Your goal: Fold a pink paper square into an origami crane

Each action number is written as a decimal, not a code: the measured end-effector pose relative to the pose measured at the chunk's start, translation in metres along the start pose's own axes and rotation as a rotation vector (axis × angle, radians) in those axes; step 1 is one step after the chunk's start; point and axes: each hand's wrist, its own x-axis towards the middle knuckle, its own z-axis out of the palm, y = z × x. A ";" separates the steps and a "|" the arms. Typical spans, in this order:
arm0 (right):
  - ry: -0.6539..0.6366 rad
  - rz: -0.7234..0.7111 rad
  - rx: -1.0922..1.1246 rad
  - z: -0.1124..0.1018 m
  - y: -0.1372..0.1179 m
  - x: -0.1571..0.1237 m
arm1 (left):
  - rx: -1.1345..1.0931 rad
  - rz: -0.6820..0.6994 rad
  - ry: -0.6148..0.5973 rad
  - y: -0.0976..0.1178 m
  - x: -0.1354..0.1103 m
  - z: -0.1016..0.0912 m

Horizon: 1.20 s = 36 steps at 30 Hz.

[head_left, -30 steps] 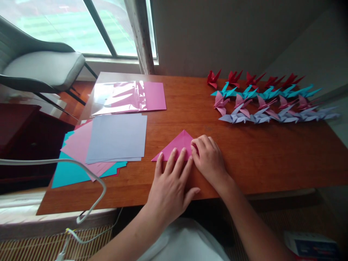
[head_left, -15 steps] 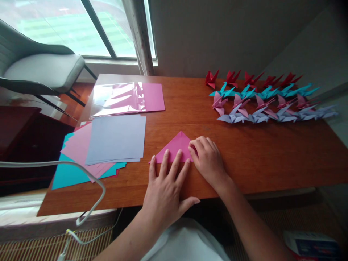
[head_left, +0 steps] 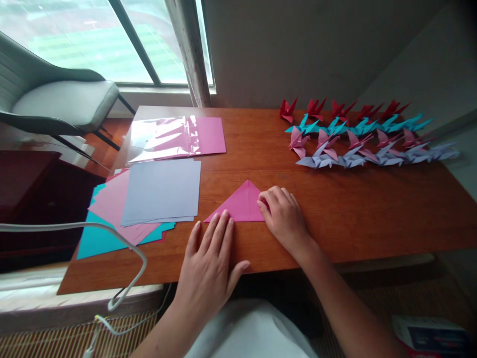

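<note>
A pink paper triangle (head_left: 240, 205) lies folded flat on the wooden table (head_left: 354, 214), near its front edge. My left hand (head_left: 208, 263) rests flat on the table with fingers stretched out, its fingertips touching the triangle's lower left edge. My right hand (head_left: 283, 216) lies over the triangle's right corner with fingers curled down, pressing on the paper.
Loose sheets, lilac (head_left: 162, 191) on pink and teal, lie at the left, with a clear wrapper over pink paper (head_left: 175, 136) behind them. Rows of folded paper cranes (head_left: 357, 136) fill the back right. A white cable (head_left: 122, 248) loops at the left front. A grey chair (head_left: 55, 99) stands by the window.
My left hand has slid back and to the left along the triangle's lower edge, uncovering most of the paper. My right hand has stayed on the right corner.
</note>
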 end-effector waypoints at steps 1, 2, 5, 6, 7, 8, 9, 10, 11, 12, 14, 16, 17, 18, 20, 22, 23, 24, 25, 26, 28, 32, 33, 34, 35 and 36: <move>0.002 -0.001 0.004 0.000 0.000 0.000 | 0.006 -0.005 0.013 -0.002 -0.002 0.002; 0.003 -0.001 0.006 0.000 0.000 0.000 | 0.010 -0.014 0.026 -0.003 -0.004 0.004; 0.003 0.002 0.006 0.000 0.001 0.001 | 0.016 -0.042 0.041 -0.005 -0.007 0.007; 0.002 0.005 0.005 0.000 0.000 0.001 | 0.017 -0.047 0.040 -0.005 -0.007 0.008; 0.001 0.009 0.005 0.000 0.000 0.001 | 0.017 -0.051 0.038 -0.005 -0.007 0.008; 0.000 0.013 0.006 0.000 0.000 0.001 | 0.017 -0.054 0.037 -0.004 -0.006 0.009; -0.002 0.015 0.006 -0.001 0.000 0.002 | 0.016 -0.056 0.038 -0.004 -0.006 0.009; -0.004 0.016 0.007 -0.001 -0.001 0.002 | 0.015 -0.057 0.040 -0.004 -0.006 0.009; -0.006 0.016 0.008 -0.001 -0.001 0.002 | 0.016 -0.057 0.042 -0.004 -0.005 0.009; -0.006 0.014 0.011 -0.001 -0.001 0.001 | 0.018 -0.058 0.044 -0.004 -0.005 0.009; -0.003 0.014 0.013 0.000 -0.001 0.001 | 0.024 -0.056 0.046 -0.004 -0.005 0.010; 0.006 0.013 0.013 0.001 -0.001 0.001 | 0.030 -0.058 0.048 -0.004 -0.005 0.010; 0.012 0.011 0.013 0.001 0.000 0.001 | 0.032 -0.061 0.051 -0.004 -0.005 0.010; 0.017 0.008 0.014 0.002 0.000 0.001 | 0.032 -0.064 0.052 -0.004 -0.005 0.010; 0.022 0.003 0.017 0.002 0.000 0.001 | 0.030 -0.072 0.051 -0.004 -0.005 0.010; 0.025 0.003 0.020 0.002 0.000 0.001 | 0.027 -0.071 0.049 -0.003 -0.005 0.009; 0.027 0.004 0.024 0.001 0.000 0.001 | 0.025 -0.070 0.047 -0.003 -0.005 0.009; 0.029 0.005 0.033 0.001 0.000 0.001 | 0.024 -0.068 0.046 -0.003 -0.005 0.008; 0.031 0.006 0.049 0.001 0.000 0.001 | 0.023 -0.066 0.046 -0.003 -0.005 0.008; 0.034 0.008 0.072 0.001 0.001 0.001 | 0.023 -0.065 0.046 -0.003 -0.005 0.008; 0.044 0.014 0.141 0.000 0.002 0.000 | 0.021 -0.065 0.038 -0.004 -0.005 0.008; 0.108 0.047 0.312 -0.001 0.006 -0.001 | 0.015 -0.070 0.032 -0.004 -0.004 0.008; 0.124 0.058 0.347 -0.001 0.007 -0.001 | 0.015 -0.069 0.030 -0.004 -0.003 0.008; 0.135 0.067 0.375 0.000 0.007 -0.001 | 0.015 -0.070 0.029 -0.004 -0.003 0.007; 0.142 0.072 0.396 0.000 0.008 -0.001 | 0.017 -0.069 0.027 -0.004 -0.003 0.007; 0.148 0.075 0.410 0.000 0.008 -0.001 | 0.019 -0.069 0.025 -0.004 -0.002 0.007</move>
